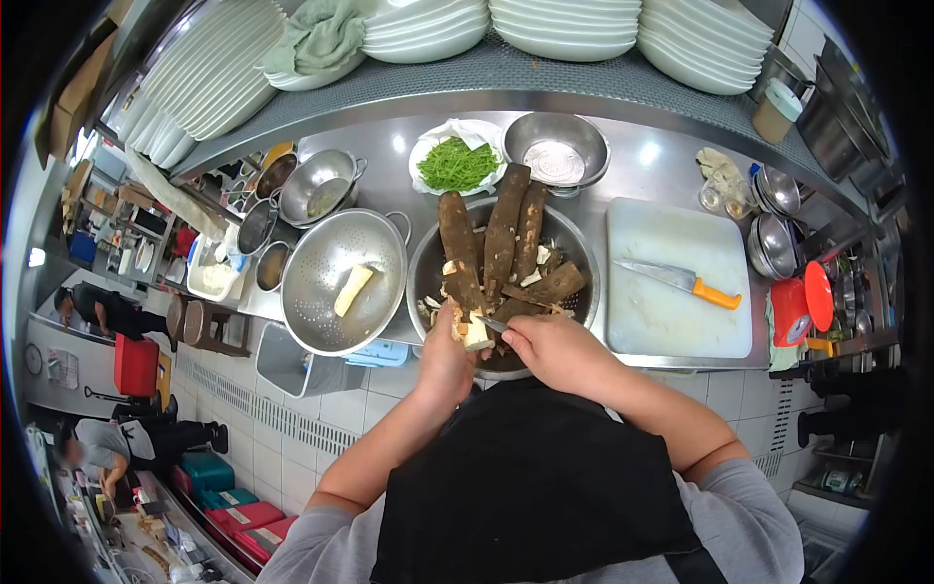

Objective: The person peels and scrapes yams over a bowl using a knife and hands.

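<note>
In the head view, the left hand (446,356) is closed round the near end of a brown root (458,238), with the fingers partly hidden behind it. The root's long axis appears to run forward from this hand, its far end leaning slightly left. Its pale end (476,337) shows bare flesh just right of the left hand, on the side facing the right hand (550,352).

The right hand is folded round a small tool (493,323), its handle mostly covered. The blade points left and slightly forward, across the root's axis and close to the pale end; whether the edge touches the flesh, I cannot tell. The left hand is nearer the root; the right comes at it from the side.

Forward of both hands, more roots (506,229) lie in the bowl (591,255), also lengthwise away from the person. Left of the left hand is a colander (381,243) holding a pale piece (352,290). Right of the right hand, a knife (669,274) lies on a board (671,226).
</note>
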